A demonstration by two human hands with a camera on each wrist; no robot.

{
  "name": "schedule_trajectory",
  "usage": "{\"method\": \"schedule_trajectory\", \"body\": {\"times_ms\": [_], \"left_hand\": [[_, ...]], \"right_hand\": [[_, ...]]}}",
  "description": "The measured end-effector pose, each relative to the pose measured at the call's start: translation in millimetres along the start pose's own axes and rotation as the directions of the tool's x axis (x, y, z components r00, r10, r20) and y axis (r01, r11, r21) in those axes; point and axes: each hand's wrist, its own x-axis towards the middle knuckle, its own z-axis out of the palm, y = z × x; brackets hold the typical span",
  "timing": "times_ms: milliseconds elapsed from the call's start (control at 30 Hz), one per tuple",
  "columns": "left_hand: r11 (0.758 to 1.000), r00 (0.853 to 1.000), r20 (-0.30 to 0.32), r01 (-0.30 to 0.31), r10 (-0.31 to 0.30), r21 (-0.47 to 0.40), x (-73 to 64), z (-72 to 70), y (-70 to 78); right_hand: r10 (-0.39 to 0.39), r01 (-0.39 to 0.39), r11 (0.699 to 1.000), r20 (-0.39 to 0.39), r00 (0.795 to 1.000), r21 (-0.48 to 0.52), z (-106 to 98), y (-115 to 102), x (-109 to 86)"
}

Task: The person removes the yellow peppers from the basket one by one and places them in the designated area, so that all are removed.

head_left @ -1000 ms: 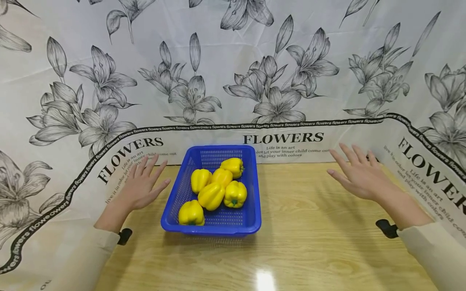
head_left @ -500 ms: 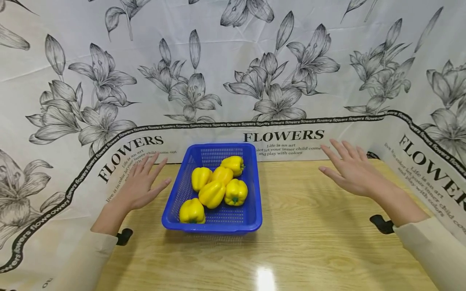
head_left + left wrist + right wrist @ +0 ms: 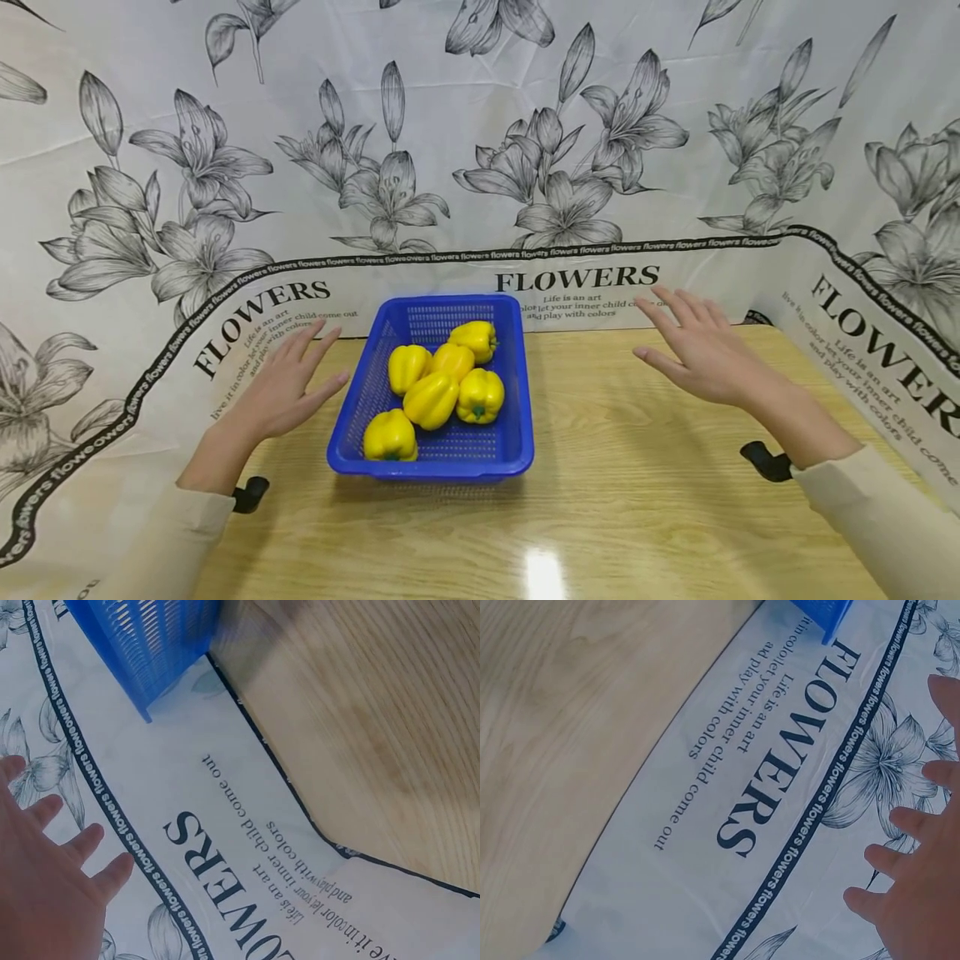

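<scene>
In the head view a blue plastic basket with mesh walls stands on the wooden table, left of the middle. Several yellow bell peppers lie loose inside it. My left hand is held in the air just left of the basket, fingers spread and straight, holding nothing. Well to the basket's right, my right hand hovers with straight fingers and also holds nothing. Both wrist views catch only a part of the basket: its side wall in the left one, a corner in the right one.
A white cloth printed with black lilies and lettering rises along the back and both sides of the table. Black straps sit at both wrists, below the cream sleeves.
My right hand has drifted left, toward the basket. The left hand has stayed almost in place, and the view has shifted slightly. Basket and peppers stay as they were.
</scene>
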Motion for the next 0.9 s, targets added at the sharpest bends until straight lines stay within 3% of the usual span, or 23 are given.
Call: {"method": "schedule_trajectory", "body": {"times_ms": [400,900], "left_hand": [[0.996,0.999,0.011,0.037,-0.036,-0.079,-5.5,-3.1,13.2],[0.980,1.000,0.001,0.013,-0.013,-0.199,-21.2,6.4,21.8]], "right_hand": [[-0.114,0.115,0.993,-0.074,0.991,0.012,3.1,-19.5,3.2],[-0.182,0.184,0.982,-0.028,0.983,0.048,4.5,-52.3,9.7]]}}
